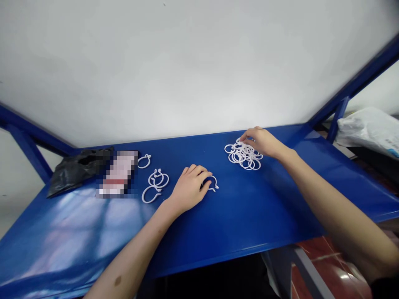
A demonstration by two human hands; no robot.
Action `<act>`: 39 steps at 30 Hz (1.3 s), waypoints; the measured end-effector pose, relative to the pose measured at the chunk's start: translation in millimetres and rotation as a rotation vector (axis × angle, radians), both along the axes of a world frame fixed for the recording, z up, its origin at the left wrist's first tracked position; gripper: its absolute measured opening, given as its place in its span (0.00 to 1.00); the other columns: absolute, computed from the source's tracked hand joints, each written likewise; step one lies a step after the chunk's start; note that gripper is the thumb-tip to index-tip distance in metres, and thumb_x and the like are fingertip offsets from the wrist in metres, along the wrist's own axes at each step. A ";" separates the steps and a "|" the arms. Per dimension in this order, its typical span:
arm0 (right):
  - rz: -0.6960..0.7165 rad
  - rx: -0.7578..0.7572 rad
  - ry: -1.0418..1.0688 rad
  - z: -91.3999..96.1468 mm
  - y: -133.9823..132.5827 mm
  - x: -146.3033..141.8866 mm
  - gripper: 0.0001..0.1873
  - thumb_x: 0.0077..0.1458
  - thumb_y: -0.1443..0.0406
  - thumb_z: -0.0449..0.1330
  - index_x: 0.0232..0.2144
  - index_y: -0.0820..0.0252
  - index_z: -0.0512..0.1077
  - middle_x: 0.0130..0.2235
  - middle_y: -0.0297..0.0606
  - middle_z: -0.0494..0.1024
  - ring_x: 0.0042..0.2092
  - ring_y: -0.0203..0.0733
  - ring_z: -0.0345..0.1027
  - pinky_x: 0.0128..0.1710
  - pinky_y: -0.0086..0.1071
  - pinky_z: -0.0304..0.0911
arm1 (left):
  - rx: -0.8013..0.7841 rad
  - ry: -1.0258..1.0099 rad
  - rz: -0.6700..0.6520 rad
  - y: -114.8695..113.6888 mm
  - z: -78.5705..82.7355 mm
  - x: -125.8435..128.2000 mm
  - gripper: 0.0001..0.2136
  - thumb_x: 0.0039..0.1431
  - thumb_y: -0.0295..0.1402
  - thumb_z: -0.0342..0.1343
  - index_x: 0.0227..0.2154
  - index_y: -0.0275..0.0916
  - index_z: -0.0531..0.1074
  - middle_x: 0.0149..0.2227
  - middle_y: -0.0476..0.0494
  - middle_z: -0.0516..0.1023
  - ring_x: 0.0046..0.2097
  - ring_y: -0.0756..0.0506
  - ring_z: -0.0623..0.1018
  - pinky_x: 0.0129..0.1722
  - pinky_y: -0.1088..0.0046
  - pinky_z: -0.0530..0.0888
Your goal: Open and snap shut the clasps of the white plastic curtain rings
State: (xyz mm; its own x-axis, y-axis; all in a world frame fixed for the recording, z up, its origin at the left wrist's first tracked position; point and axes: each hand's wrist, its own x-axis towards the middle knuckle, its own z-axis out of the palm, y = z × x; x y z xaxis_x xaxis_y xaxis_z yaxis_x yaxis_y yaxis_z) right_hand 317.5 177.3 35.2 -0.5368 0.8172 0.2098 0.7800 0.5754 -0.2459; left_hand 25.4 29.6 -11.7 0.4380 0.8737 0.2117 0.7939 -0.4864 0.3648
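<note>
My left hand (192, 186) rests low over the middle of the blue table, thumb and fingers closed on a white plastic curtain ring (215, 180). That ring is split, with small knobs at its ends, and part of it is hidden by the fingers. Farther right, my right hand (261, 140) reaches into a pile of similar white rings (246, 160). Its fingertips pinch a ring at the back of the pile, though the contact is partly covered. Left of my left hand lie a few overlapping open rings (151, 195) and a single ring (144, 161) farther back.
The blue tabletop (249, 211) meets a pale wall (199, 74) at the back. A black plastic bag (77, 170) and a pixelated phone-like object (118, 172) lie at the left. Blue frame bars (358, 79) slope up at both sides. A white plastic bag (370, 126) sits beyond the right edge.
</note>
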 end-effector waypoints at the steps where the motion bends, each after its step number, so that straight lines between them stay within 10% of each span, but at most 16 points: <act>1: 0.021 -0.006 -0.030 0.6 2.0 0.8 0.11 0.59 0.66 0.55 0.36 0.56 0.79 0.40 0.41 0.82 0.47 0.52 0.70 0.49 0.47 0.66 | 0.002 0.001 -0.001 -0.1 0.1 0.1 0.11 0.69 0.33 0.50 0.48 0.44 0.75 0.48 0.44 0.77 0.49 0.42 0.73 0.51 0.56 0.69; 10: 0.131 0.112 -0.045 -8.3 12.6 2.1 0.13 0.60 0.66 0.54 0.37 0.54 0.79 0.38 0.39 0.82 0.43 0.51 0.68 0.44 0.48 0.68 | 0.010 -0.017 -0.004 -0.7 1.1 0.9 0.11 0.69 0.33 0.50 0.47 0.43 0.75 0.48 0.43 0.78 0.48 0.41 0.73 0.50 0.56 0.69; 17: 0.104 0.233 0.095 -3.2 -40.6 -29.8 0.10 0.64 0.66 0.55 0.40 0.55 0.78 0.40 0.41 0.80 0.45 0.52 0.68 0.45 0.49 0.69 | 0.000 -0.033 0.077 -0.4 -3.5 5.8 0.06 0.67 0.33 0.54 0.42 0.42 0.75 0.45 0.44 0.78 0.48 0.41 0.73 0.47 0.59 0.67; 25: 0.299 -0.069 0.292 -39.3 -117.3 -68.6 0.18 0.67 0.70 0.50 0.55 0.57 0.69 0.47 0.42 0.78 0.47 0.44 0.74 0.48 0.43 0.73 | -0.012 -0.186 0.249 0.8 0.3 6.4 0.04 0.63 0.28 0.56 0.32 0.41 0.68 0.32 0.49 0.76 0.38 0.44 0.74 0.41 0.65 0.66; 39: 0.236 -0.248 0.592 -49.2 -122.8 -68.5 0.17 0.64 0.63 0.60 0.55 0.55 0.68 0.45 0.40 0.77 0.38 0.39 0.76 0.41 0.38 0.76 | 0.028 -0.324 0.340 -2.3 2.5 10.5 0.06 0.59 0.28 0.55 0.27 0.42 0.64 0.27 0.52 0.72 0.32 0.47 0.72 0.38 0.67 0.66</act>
